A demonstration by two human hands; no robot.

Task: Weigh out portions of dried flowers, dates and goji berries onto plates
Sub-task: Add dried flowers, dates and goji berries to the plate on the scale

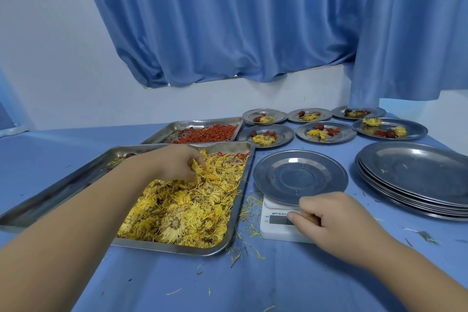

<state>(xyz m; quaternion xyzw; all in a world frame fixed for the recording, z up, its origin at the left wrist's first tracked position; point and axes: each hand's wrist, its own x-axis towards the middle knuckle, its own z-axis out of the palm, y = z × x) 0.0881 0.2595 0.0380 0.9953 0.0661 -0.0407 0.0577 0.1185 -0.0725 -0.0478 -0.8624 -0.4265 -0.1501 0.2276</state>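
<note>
Covering the table (pixel 177 286), blue cloth runs back to a white wall (pixel 50 58) and blue curtain (pixel 228 20). Petal-strewn cloth shows between the arms. The tray (pixel 238 210) lies left, long side running left to right, right rim just beside the scale (pixel 276 230). The left hand (pixel 174 162) pinches flowers (pixel 182 210) in it. The right hand (pixel 329 215), fingers curled and holding nothing, touches the scale's front under the bare plate (pixel 298 177).
</note>
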